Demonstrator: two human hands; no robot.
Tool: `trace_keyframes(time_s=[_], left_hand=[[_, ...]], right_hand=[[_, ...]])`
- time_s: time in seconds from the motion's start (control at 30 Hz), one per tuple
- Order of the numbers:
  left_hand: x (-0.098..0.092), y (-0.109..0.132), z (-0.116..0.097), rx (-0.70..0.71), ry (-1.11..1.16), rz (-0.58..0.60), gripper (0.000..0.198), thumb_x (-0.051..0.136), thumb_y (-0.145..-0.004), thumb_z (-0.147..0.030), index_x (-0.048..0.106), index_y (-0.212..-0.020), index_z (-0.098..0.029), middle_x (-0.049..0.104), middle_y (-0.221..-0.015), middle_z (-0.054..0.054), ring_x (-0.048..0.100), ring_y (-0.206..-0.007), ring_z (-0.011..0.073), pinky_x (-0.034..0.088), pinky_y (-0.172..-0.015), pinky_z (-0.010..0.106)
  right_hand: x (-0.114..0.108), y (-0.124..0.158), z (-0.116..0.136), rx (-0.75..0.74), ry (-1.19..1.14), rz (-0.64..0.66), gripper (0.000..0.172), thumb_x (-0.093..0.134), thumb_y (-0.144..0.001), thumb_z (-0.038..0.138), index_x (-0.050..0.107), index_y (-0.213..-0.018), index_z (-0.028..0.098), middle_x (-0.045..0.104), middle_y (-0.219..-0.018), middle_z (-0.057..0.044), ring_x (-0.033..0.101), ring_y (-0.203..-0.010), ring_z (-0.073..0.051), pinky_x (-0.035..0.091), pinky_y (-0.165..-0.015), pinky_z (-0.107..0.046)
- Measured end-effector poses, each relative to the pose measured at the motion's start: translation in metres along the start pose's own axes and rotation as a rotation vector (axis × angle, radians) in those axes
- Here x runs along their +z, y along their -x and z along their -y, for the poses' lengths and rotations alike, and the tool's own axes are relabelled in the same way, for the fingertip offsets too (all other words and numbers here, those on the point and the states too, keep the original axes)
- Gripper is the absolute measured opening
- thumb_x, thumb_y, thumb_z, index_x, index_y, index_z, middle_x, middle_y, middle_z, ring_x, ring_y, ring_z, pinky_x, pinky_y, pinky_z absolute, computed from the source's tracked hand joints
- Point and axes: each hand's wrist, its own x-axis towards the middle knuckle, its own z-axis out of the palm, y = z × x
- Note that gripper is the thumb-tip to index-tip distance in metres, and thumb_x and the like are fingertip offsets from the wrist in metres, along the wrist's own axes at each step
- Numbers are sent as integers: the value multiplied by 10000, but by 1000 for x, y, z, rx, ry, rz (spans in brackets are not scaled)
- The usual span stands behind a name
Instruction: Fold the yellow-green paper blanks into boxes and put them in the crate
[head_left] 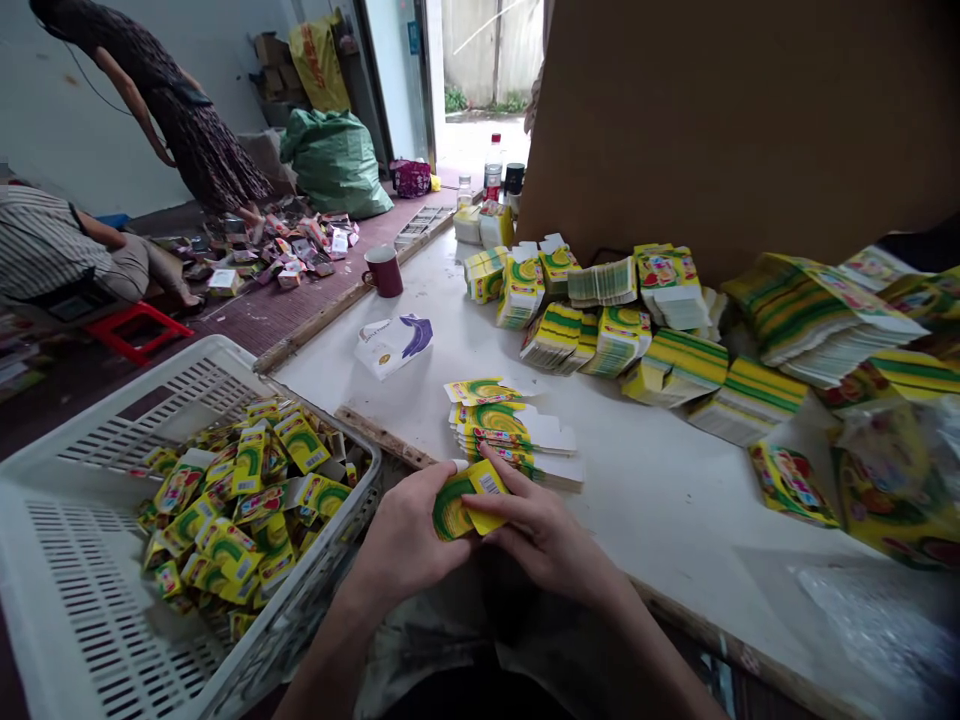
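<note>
A small yellow-green box is held between both hands at the table's near edge. My left hand wraps its left side, and my right hand has its fingers on the right end, by the barcode. Just beyond the hands, a fanned pile of flat cartons lies on the white table, with white flaps pointing right. To the left, a white plastic basket holds many small yellow-green boxes.
Stacks of flat cartons line the table's far right side. A maroon mug and a white-purple packet are at the back left. Clear plastic lies near right. Two people are beyond the basket, near scattered boxes.
</note>
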Motion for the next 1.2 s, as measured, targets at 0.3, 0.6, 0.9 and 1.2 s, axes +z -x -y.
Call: trace_keyframes(time_s=[0.3,0.6,0.9,1.2], left_hand=[[6,2,2,-7,-25,31,545,724,-669,-218,574,-1187,-142,696,-1130,103,650,-1035,286,519,-914,408],[13,-2,4,38,-71,44,552,675,-674,-188,569,-1212,-121,682,-1185,137,638,-1079,302,513,-951,443],[22,-3,5,101,-121,-62,535,642,-724,-238,532,-1233,-114,680,-1172,177,647,-1081,322,537,-927,480],[-10,7,35,-13,-65,-207,525,661,-789,-395,518,-1247,-182,710,-1113,106,701,-968,308,582,-846,428]], right_hand=[[1,-1,2,54,96,69,340,551,-868,107,680,-1158,229,304,-1577,-165,358,-1419,-303,419,-1087,-462],[-1,0,1,113,-4,97,343,558,-884,148,618,-1213,219,326,-1568,-171,273,-1461,-280,354,-1132,-483],[8,-5,13,199,-282,-87,587,509,-924,229,263,-1456,214,213,-1606,-143,148,-1501,-190,163,-1220,-457],[-17,-39,-2,169,-30,-220,710,689,-837,357,345,-1433,184,494,-1440,-158,486,-1322,-253,412,-1088,-417]])
